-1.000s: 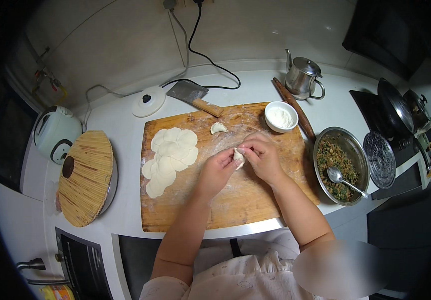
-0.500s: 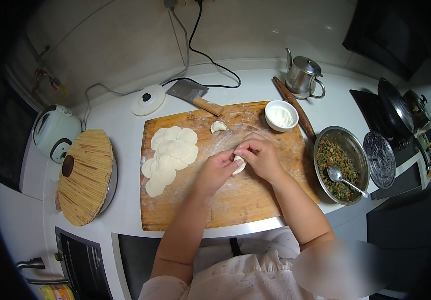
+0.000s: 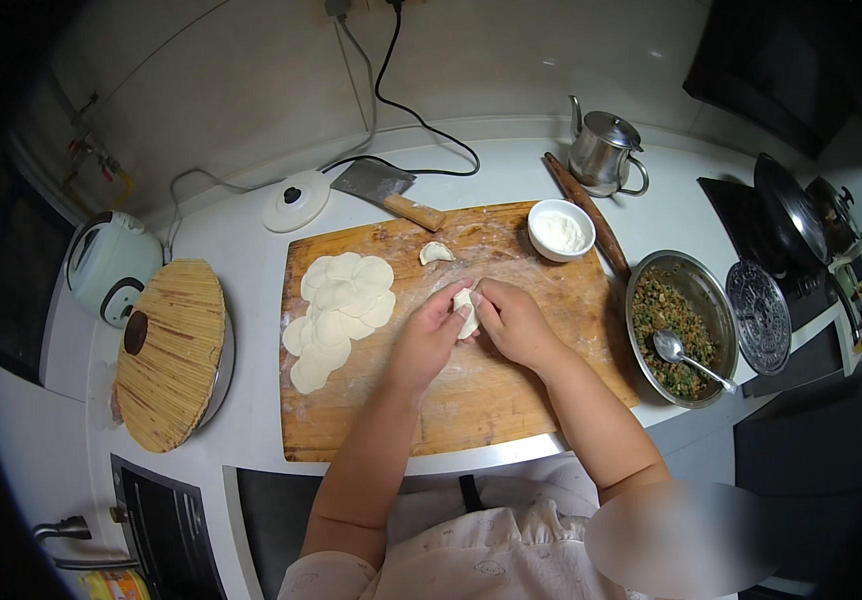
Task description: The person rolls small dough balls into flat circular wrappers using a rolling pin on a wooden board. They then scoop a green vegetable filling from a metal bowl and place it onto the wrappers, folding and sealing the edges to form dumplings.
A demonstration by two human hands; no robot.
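Between my left hand (image 3: 429, 338) and my right hand (image 3: 516, 325) is a white dumpling (image 3: 467, 312). Fingers of both hands are closed on it, over the middle of a floured wooden cutting board (image 3: 421, 420). Just beyond, a finished-looking folded dumpling (image 3: 437, 252) lies on the board. Left of my hands, overlapping round dough wrappers (image 3: 336, 310) form a flat pile. At the right stands a steel bowl (image 3: 635, 300) of chopped green and brown filling (image 3: 686, 305), with a metal spoon (image 3: 696, 362) resting in it. Part of the dumpling is hidden by my fingers.
A bowl of flour (image 3: 561, 232) sits at the board's far right corner beside a rolling pin (image 3: 589, 215). A cleaver (image 3: 391, 192), a white lid (image 3: 297, 202) and a steel kettle (image 3: 606, 152) stand behind. A straw-coloured round cover (image 3: 176, 355) lies at the left, near a rice cooker (image 3: 116, 262).
My right hand has turned and lowered, its fingers now flatter against the dumpling's side. Both hands press it from either side instead of pinching its upper end.
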